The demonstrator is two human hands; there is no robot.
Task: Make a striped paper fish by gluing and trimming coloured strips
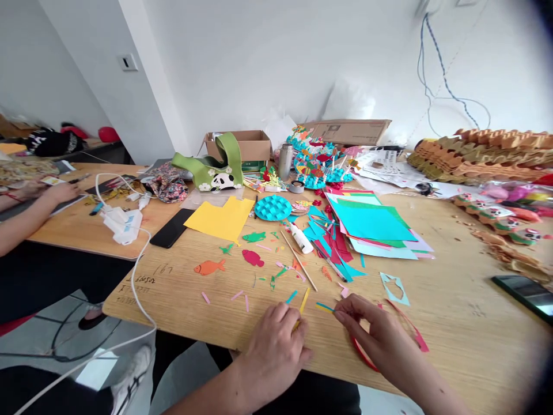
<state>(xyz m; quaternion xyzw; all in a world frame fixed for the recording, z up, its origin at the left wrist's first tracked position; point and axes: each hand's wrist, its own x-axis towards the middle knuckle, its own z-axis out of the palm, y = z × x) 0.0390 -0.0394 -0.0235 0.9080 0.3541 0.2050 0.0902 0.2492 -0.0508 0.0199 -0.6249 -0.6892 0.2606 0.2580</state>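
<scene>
My left hand (pixel 280 340) rests at the table's front edge, its fingers curled down beside a yellow paper strip (pixel 305 301); whatever lies under the fingertips is hidden. To its right, my right hand (pixel 371 325) pinches the end of a thin blue paper strip (pixel 325 306) between thumb and forefinger, with a bit of yellow just beneath it. A red curved strip (pixel 363 354) shows under my right palm. Beyond the hands lie an orange paper fish (pixel 209 267), a crimson paper fish (pixel 253 258), a wooden stick (pixel 299 260) and a white glue bottle (pixel 301 238).
Stacked coloured paper (pixel 375 225) sits behind my right hand, beside blue and red scraps. A phone (pixel 527 297) lies at the right edge and another phone (pixel 169 228) at the left. A white cable crosses the table's left corner. Another person's hand (pixel 63 191) is at far left.
</scene>
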